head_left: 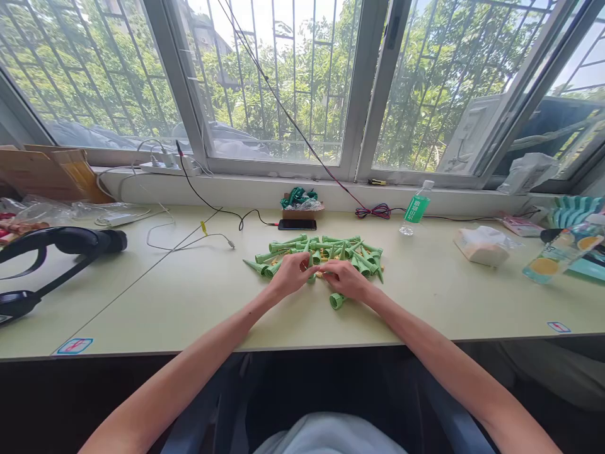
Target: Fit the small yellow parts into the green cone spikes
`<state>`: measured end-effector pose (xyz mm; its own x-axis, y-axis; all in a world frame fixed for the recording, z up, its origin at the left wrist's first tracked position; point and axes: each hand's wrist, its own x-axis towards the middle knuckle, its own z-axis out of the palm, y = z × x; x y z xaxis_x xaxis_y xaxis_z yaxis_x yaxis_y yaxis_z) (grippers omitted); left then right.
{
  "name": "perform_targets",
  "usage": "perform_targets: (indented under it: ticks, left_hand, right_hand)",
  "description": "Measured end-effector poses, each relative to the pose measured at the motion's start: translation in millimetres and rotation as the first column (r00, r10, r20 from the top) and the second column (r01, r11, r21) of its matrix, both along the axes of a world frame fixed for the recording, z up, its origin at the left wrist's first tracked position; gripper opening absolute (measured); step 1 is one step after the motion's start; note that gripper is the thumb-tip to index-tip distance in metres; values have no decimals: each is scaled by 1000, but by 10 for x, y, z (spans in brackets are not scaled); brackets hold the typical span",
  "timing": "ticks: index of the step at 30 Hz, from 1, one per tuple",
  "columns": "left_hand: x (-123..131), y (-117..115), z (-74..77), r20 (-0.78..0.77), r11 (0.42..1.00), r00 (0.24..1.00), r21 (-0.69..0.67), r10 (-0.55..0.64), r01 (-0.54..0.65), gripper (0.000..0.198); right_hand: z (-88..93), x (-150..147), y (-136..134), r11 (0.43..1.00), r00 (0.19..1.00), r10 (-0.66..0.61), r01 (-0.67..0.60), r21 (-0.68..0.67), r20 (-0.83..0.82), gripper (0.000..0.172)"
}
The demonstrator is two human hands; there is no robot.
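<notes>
A pile of light green, hollow plastic cones (286, 243) lies in the middle of the table, with small yellowish pieces (383, 268) scattered among them. At the pile's near side my left hand (292, 272) has its fingers closed on an upright green cone (311, 276). My right hand (344, 277) meets it there, thumb and fingers pinched together beside that cone; whatever is between them is too small to make out. Just below my right hand lies another green cone (336, 301), its round open end facing me.
Behind the pile are a black phone (297, 224) on a cable and a small cardboard box (302, 214) with green wrapping. A water bottle (416, 209) and tissue pack (483, 246) stand right. A black headset (61, 243) lies left. The table's front edge (326, 346) is near me.
</notes>
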<state>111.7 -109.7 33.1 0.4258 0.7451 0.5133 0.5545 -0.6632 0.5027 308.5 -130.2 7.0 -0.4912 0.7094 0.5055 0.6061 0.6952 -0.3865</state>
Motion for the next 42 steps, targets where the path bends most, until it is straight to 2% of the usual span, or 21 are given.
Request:
perform_targets:
  ticks: [15, 24, 30, 42]
  left_hand:
    - [1, -29, 27, -20, 999, 999, -1, 43, -43, 39]
    - [6, -37, 40, -27, 998, 998, 4, 56, -56, 41]
    - [9, -39, 39, -41, 998, 997, 0, 67, -67, 41]
    - [8, -30, 16, -62, 998, 997, -45, 51, -54, 38]
  right_hand:
    - [27, -27, -21, 999, 997, -9, 11, -30, 75, 23]
    - [34, -19, -28, 996, 999, -18, 22, -81, 51, 11]
    - [33, -12, -28, 995, 1000, 2, -1, -102, 9, 22]
    - [1, -9, 6, 991, 1000, 13, -12, -133, 6, 5]
